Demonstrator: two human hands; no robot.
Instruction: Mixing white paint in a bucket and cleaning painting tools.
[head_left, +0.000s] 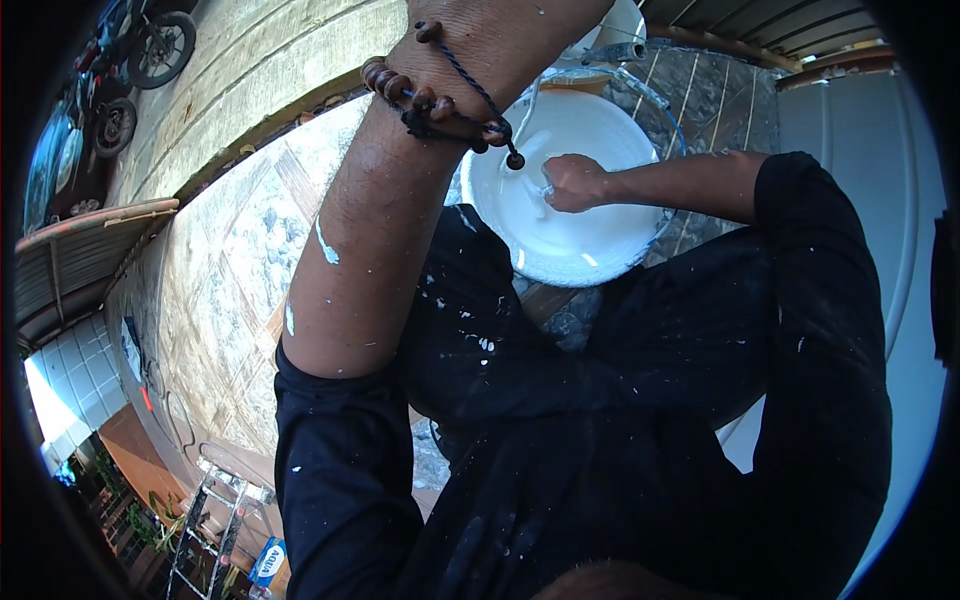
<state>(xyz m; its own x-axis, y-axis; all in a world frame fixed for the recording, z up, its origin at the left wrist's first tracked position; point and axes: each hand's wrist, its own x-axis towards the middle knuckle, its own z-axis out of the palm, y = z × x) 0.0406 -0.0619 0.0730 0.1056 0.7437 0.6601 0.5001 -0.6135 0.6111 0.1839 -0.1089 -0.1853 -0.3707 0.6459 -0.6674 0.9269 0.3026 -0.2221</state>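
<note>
My left arm rises across the view with a brown bead bracelet (pixel 400 88) and paint spots on it. Only the base of my left hand (pixel 510 35) shows near the top edge, and its fingers are cut off. Over a wide white bucket (pixel 610 262) of white paint or a similar liquid (pixel 545 130), my right hand (pixel 574 183) is closed in a fist. Something coated in white shows at its fingers, too covered to name. The bucket stands between my bent legs, close to my knees.
Another white container (pixel 622 22) is partly visible behind the bucket. A paint-spattered ladder (pixel 222 510) and a blue-and-white box (pixel 268 562) lie at lower left. Motorcycles (pixel 160 48) stand at upper left. A pale panel (pixel 850 130) runs along the right.
</note>
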